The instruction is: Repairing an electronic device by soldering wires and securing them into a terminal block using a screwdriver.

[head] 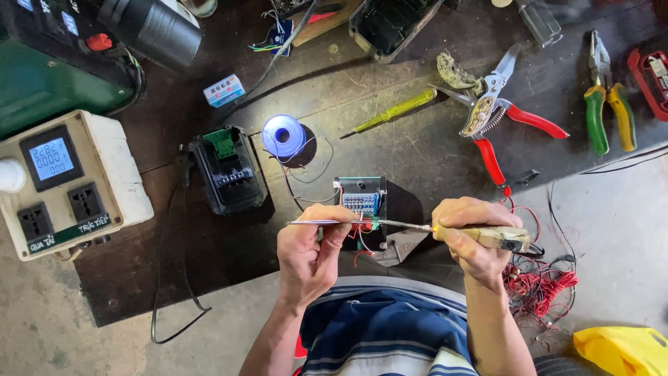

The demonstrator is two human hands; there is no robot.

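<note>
The left hand (309, 254) is curled, thumb and fingers pinching a pair of thin metal tweezers (313, 223) that lies level and points right toward a small circuit board (360, 203). The right hand (473, 233) is wrapped in a closed grip around the pale yellowish handle of a soldering iron (480, 235), whose slim metal shaft runs left so that its tip meets the tweezers' tip at the lower edge of the board, among short red wires. The board, green with a blue block of components, stands on the dark surface (390, 150) just beyond both hands, near the surface's front edge. Left of it lies a black battery pack housing (228, 169) with a green part on top, and between the two a spool of solder wire (282, 134) with a loose strand trailing off. Farther left sits a cream box with a small blue screen and two sockets (66, 184). Behind the board lie a yellow-handled screwdriver (393, 113), red-handled pruning shears (497, 115) and, well to the right, pliers with green and yellow grips (609, 97). A tangle of red wire (539, 285) lies just beside the right wrist, and a yellow bag (623, 348) shows at the lower right corner.
</note>
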